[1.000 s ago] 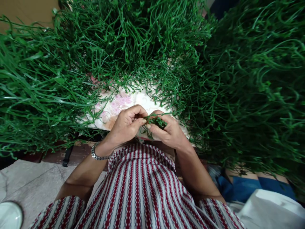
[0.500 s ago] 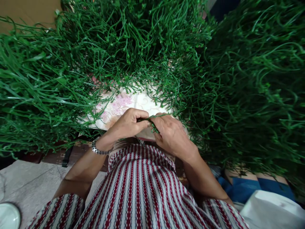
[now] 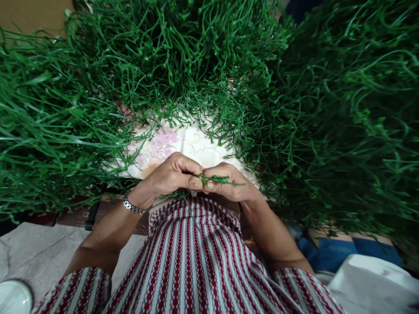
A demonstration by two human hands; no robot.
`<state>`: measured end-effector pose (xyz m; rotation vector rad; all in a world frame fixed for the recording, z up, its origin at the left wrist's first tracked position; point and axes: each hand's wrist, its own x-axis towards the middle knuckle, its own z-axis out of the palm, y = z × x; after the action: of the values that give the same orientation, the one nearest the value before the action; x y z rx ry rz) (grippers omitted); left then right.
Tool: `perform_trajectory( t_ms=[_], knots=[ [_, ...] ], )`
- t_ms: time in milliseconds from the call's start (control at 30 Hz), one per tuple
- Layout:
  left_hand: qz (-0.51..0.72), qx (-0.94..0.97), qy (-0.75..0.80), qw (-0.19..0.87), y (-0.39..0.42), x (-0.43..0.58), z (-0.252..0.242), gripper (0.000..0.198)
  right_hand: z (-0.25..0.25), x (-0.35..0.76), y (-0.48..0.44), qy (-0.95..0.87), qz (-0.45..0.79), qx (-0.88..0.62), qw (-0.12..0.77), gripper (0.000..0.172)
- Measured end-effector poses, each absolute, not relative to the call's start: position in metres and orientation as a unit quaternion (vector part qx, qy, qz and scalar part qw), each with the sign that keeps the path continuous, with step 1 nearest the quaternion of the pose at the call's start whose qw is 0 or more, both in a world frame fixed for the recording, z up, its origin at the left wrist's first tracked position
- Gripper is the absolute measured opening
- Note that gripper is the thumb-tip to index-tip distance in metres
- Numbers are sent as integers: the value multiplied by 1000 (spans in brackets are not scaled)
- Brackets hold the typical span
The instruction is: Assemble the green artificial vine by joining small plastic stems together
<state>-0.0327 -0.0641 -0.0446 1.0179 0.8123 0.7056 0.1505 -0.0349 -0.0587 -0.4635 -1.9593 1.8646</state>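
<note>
A small cluster of thin green stems [image 3: 216, 179] is pinched where my two hands meet, just above my lap. My left hand [image 3: 175, 174], with a metal watch on its wrist, presses thumb and fingers on the left end. Thumb against fingers, my right hand [image 3: 234, 174] grips the same stems, and their tips lie across its thumb side. Around the hands a big heap of green stems [image 3: 190, 48] with small bud-like tips spreads along the far side and both flanks. A pale cloth with pink flowers [image 3: 199, 141] shows beneath, in front of my hands.
A darker mass of stems [image 3: 343, 131] fills the right side. At lower right are a white bag-like thing [image 3: 373, 279] and blue-and-tan material [image 3: 343, 253]. A round white lid or dish [image 3: 15, 296] sits at lower left on the grey floor [image 3: 42, 248]. Cardboard-coloured material [image 3: 36, 17] stands upper left.
My right hand has turned from back-up to thumb-side up and come closer against the left. The stems now lie visible across its thumb side. A few stem bits hang below my left hand.
</note>
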Motion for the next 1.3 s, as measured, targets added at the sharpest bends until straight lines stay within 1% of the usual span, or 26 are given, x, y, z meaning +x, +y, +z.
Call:
perform_trajectory(
  t_ms=[100,200,333,500,633,867,1133,1200,1267,1300],
  knots=[
    [359,404,372,755,-71,-28,-44,25,-67,145,-45,-583,752,-181,248,30],
    [386,354,370,768,-74,-25,-46,24,-73,139,-55,-481,805,-209,277,31],
    [408,313,357,780,-77,-23,-54,20,-77,135,-64,-403,834,-211,312,27],
    [442,285,365,768,-80,-19,-61,20,-79,131,-69,-348,846,-182,361,22],
    [463,292,363,754,-80,-15,-61,21,-78,128,-74,-323,844,-188,386,20],
    [480,305,350,744,-80,-15,-61,17,-76,124,-78,-275,837,-218,420,21],
    [496,288,346,743,-81,-8,-60,18,-77,125,-76,-286,819,-231,440,24],
    [518,283,323,740,-83,-7,-59,20,-73,132,-65,-278,797,-223,488,26],
    [539,281,300,735,-84,-8,-59,22,-65,140,-54,-271,745,-221,568,32],
    [545,283,298,731,-84,-9,-59,22,-61,144,-49,-281,710,-228,604,32]
  ],
)
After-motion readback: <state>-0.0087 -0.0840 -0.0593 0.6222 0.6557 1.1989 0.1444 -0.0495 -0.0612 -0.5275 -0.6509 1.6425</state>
